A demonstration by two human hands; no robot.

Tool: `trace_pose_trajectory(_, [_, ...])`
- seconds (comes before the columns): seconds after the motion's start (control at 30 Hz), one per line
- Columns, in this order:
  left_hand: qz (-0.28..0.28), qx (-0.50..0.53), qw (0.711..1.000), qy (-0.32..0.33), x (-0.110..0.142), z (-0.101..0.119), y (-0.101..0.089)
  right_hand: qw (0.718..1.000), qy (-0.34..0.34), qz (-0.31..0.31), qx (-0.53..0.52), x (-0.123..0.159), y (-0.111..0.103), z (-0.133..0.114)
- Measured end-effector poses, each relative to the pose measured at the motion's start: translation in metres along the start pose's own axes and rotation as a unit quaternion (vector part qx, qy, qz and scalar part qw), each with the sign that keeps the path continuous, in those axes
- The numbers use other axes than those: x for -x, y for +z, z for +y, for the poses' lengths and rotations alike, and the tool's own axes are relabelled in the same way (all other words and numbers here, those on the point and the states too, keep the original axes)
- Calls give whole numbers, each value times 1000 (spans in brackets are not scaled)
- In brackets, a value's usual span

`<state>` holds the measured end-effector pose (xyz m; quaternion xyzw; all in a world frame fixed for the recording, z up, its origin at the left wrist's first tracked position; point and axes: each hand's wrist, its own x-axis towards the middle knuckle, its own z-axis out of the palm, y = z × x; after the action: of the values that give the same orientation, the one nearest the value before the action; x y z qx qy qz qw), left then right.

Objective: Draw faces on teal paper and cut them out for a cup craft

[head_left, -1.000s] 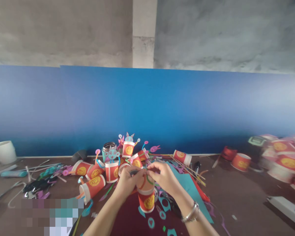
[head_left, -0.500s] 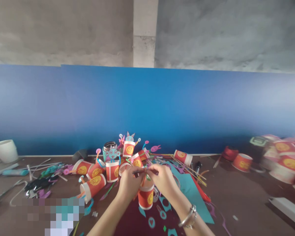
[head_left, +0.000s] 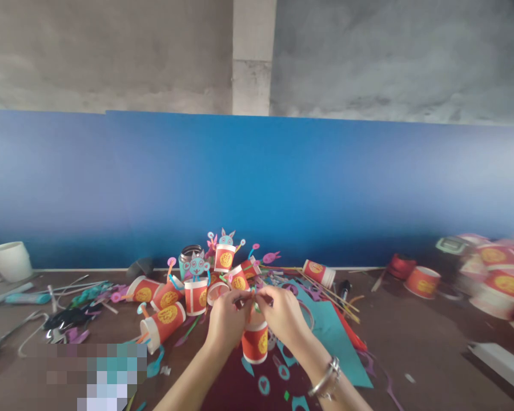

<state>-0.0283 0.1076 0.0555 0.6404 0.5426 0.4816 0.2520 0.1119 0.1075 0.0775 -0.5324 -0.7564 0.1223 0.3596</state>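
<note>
My left hand (head_left: 227, 317) and my right hand (head_left: 280, 313) meet above a red paper cup (head_left: 255, 344) with a white rim and a yellow emblem. The cup stands upright. Both thumbs and index fingers are pinched together, tip to tip. Thin orange and green strips (head_left: 257, 309) show between the hands, over the cup's mouth. What exactly the fingertips grip is hidden. Below the cup lie blue paper cut-outs, among them an oval with a heart (head_left: 264, 385). A teal paper sheet (head_left: 336, 337) lies beside my right forearm.
Behind my left hand crowd several decorated cups (head_left: 196, 298), some on their sides. Scissors (head_left: 8, 337), strips and scraps litter the left. At right stand a red cup (head_left: 422, 282), a heap of cups (head_left: 503, 282) and a white box (head_left: 501, 362). A blue partition (head_left: 257, 188) rises behind.
My hands stay together above the cup, with small finger movements. Their fingertips have drawn closer together around the strips. The cup has shifted only slightly.
</note>
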Motion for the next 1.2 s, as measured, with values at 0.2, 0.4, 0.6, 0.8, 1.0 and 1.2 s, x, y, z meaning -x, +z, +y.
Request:
trace_pose_trajectory(0.2, [5,-27,999,17,4,1,0,995,-12,15,102,3,1,-8])
trace_pose_trajectory(0.4, [11,-7,1000,24,2,-3,5,987,-31,58,148,3,0,-10])
trace_pose_trajectory(0.6, [-9,133,991,-9,-4,5,0,984,46,81,155,-8,-14,24])
trace_pose_trajectory(0.8, [-57,224,972,-40,-2,7,1,984,47,72,155,-10,-22,32])
trace_pose_trajectory(1.0, [-137,245,960,-15,2,-5,8,986,-164,23,-33,1,-10,-7])
trace_pose_trajectory(1.2, [-140,188,971,51,2,-12,10,981,-189,43,-5,6,-6,-13])
